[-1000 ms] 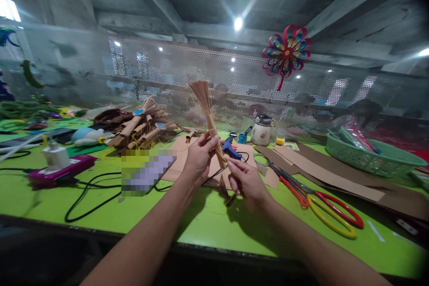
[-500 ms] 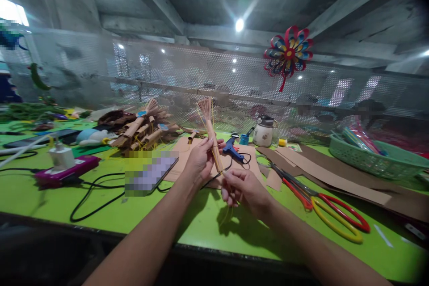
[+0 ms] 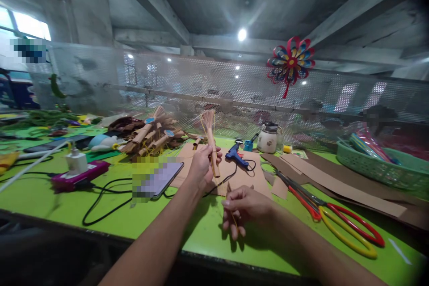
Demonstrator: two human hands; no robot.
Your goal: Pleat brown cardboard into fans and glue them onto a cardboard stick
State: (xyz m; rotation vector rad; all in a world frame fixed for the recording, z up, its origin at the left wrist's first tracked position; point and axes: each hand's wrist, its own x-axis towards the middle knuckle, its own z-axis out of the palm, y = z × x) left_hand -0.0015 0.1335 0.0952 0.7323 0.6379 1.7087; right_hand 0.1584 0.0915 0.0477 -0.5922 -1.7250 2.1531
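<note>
My left hand (image 3: pixel 201 165) is closed round the handle of a small brown paper broom (image 3: pixel 210 138), held upright with its fanned bristles at the top. A thin yellow string (image 3: pixel 224 182) runs from the broom's lower end down to my right hand (image 3: pixel 244 208). That hand is pinched on the string, just above the green table (image 3: pixel 100 205) and nearer to me than the left hand.
A pile of finished paper brooms (image 3: pixel 152 134) lies at the back left. Beside the left hand are a phone (image 3: pixel 157 181), black cables, a blue glue gun (image 3: pixel 236 155) on brown card and a small pot (image 3: pixel 268 139). Red and yellow scissors (image 3: pixel 338 219) and a green basket (image 3: pixel 385 165) lie right.
My right hand has moved down and towards me, drawing the yellow string out from the broom. The left hand has lowered the broom a little. The view has shifted slightly.
</note>
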